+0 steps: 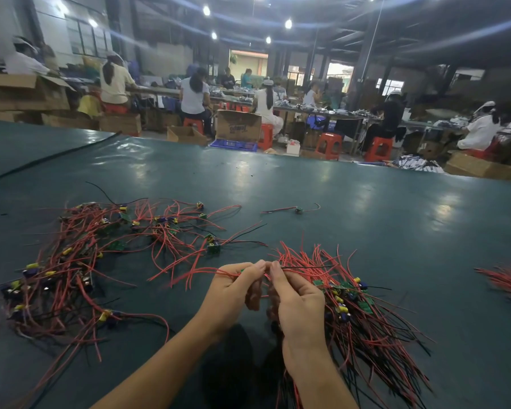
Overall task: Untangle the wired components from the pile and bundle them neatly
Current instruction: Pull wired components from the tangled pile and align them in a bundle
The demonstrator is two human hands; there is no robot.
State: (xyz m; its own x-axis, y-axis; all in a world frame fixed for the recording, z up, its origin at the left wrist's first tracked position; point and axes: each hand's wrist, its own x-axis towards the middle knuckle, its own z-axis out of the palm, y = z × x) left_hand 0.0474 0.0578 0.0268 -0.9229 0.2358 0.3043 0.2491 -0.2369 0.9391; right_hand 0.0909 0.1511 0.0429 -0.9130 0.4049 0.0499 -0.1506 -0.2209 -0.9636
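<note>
Both hands meet mid-counter: the left hand [239, 286] and right hand [297, 302] each pinch red wires of one green-board component. The combed red-and-black wire bundle [363, 314] lies just right; the tangled red wire pile [80, 261] sprawls left on the dark green counter [396, 219].

On the table [396, 231]: tangled pile [80, 261] left, bundle [357, 308] right, left hand [233, 290] and right hand [298, 299] close together between them up front (both pinching wires [207, 271]), lone wired component [298, 209] behind, probably another heap [508, 281] far right, blurred.
</note>
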